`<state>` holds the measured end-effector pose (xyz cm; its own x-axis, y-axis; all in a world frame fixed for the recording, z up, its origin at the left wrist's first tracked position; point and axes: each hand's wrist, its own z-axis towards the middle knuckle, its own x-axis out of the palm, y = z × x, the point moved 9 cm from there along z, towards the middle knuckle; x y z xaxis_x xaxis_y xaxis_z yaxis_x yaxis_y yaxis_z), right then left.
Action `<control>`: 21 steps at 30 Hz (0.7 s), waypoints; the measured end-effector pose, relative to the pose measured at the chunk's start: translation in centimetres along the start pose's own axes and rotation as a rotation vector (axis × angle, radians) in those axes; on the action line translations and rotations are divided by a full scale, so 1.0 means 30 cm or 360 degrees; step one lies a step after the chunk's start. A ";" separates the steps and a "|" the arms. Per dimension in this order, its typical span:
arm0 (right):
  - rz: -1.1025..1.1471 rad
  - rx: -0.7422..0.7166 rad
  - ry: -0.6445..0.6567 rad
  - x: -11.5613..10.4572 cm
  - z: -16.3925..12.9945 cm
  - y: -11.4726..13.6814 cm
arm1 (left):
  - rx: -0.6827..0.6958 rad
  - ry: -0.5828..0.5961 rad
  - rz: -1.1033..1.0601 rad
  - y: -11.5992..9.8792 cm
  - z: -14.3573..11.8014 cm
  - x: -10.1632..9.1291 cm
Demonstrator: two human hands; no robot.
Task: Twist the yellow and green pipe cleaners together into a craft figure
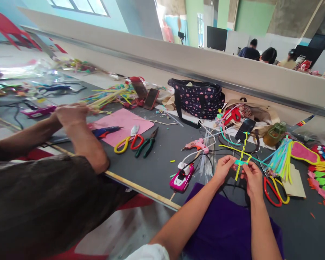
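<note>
The twisted stem (242, 156) at lower right of centre is yellow with a teal band across it; the cloth (222, 224) at the bottom is purple. The bag (197, 98) at upper centre is dark navy with pink dots. The mat (123, 124) at centre left is pink, the scissors (128, 142) on it have yellow and red handles, the pliers (146, 144) green grips; the table (157, 159) is dark grey
</note>
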<state>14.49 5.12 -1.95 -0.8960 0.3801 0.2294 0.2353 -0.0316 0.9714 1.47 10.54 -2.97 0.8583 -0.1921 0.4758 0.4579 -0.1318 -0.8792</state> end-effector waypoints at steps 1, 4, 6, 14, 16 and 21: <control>0.0021 -0.0004 -0.0024 -0.007 0.002 0.001 | -0.0012 0.0010 0.0001 0.004 -0.003 0.003; 0.0055 0.0006 -0.0006 -0.006 0.001 -0.001 | -0.0055 -0.0005 -0.0031 0.022 -0.008 -0.001; 0.0061 0.0012 0.0021 0.000 -0.001 -0.004 | -0.0092 -0.0050 -0.0077 0.036 -0.009 -0.013; 0.0056 0.0006 -0.0047 -0.007 -0.003 -0.010 | -0.0264 -0.0048 -0.0303 0.072 -0.009 -0.008; 0.0050 0.0021 -0.0028 -0.005 -0.003 -0.016 | -0.0319 0.0047 -0.0317 0.083 -0.012 0.012; 0.0068 0.0024 -0.0009 -0.013 0.011 -0.041 | -0.0329 0.0160 -0.0216 0.105 -0.014 0.024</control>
<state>14.69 5.31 -3.27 -0.8829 0.3838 0.2704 0.2792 -0.0338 0.9596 3.44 9.56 -5.37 0.7604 -0.2532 0.5980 0.5012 -0.3567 -0.7884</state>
